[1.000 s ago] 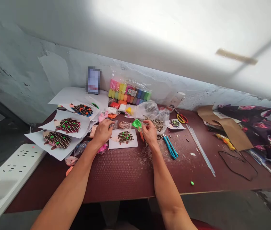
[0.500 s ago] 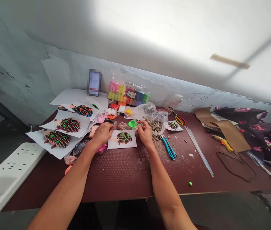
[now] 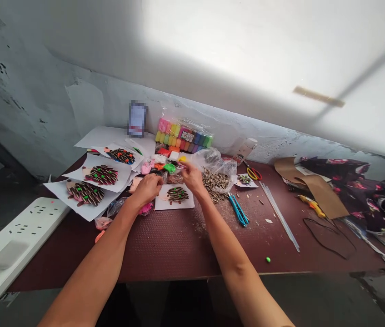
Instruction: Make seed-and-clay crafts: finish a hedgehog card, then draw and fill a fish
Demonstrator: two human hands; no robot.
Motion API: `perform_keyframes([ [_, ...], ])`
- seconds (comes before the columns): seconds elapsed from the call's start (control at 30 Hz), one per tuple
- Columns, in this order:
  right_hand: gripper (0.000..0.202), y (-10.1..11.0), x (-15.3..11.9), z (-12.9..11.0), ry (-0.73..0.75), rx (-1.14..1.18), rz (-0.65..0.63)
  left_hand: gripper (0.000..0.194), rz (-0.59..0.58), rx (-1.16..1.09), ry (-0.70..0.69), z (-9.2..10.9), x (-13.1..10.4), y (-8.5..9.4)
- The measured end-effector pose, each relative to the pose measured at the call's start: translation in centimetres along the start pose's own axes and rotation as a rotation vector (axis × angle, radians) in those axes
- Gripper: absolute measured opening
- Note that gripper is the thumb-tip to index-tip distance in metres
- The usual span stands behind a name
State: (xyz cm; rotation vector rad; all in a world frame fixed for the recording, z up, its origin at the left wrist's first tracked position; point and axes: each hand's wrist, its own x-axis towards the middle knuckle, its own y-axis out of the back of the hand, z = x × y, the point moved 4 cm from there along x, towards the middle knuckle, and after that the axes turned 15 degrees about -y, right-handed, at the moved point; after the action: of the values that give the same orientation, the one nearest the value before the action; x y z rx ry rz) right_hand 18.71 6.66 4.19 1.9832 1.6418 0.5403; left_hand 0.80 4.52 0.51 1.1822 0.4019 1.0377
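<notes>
From my end, one label shows: a white one w/ a QR-type code on the clay pack (image 3: pixel 182 137) nr the surface's back edge; its text is too small to read. The phone screen (image 3: pixel 137 120) L of it is pixelated, and print on the white bottle (image 3: pixel 246 150) is illegible to me.

I see the hedgehog card (image 3: pixel 162 205) flat abt mid-surface, btwn both hands. Bare brown tabletop (image 3: pixel 165 245) runs from its near side to the front edge. Farther R: teal cutter (image 3: pixel 238 210), clear sticks (image 3: pixel 281 219) slanting fwd, and a green bead (image 3: pixel 267 260) nr the front edge. A power strip (image 3: pixel 18 245) runs along the L edge.

Left hand (image 3: pixel 149 187): fingers curled together by the card's back-L corner; can't tell if they grip anything. Right hand (image 3: pixel 193 178): bent fingers over the card's back-R corner, tips just R of the green clay (image 3: pixel 169 168); grip unclear.
</notes>
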Motion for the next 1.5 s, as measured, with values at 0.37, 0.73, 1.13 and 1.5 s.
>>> perform_keyframes([
  [0.37, 0.03, 3.2, -4.1, 3.9, -0.121, -0.526, 0.075, 0.023, 0.008, 0.046, -0.011, -0.5, 0.2, -0.6],
  [0.73, 0.033, 2.6, -5.2, 3.4, -0.111, -0.629, 0.018, 0.024, 0.003, 0.057, 0.004, -0.1, 0.2, -0.2],
  [1.13, 0.037, 2.5, -5.1, 3.7, -0.144, -0.617, 0.008, 0.025, -0.003, -0.006, -0.006, 0.1, 0.2, 0.3],
  [1.5, 0.024, 2.9, -5.3, 3.4, -0.095, -0.595, -0.02, 0.026, 0.001, -0.161, -0.01, 0.1, -0.1, 0.8],
])
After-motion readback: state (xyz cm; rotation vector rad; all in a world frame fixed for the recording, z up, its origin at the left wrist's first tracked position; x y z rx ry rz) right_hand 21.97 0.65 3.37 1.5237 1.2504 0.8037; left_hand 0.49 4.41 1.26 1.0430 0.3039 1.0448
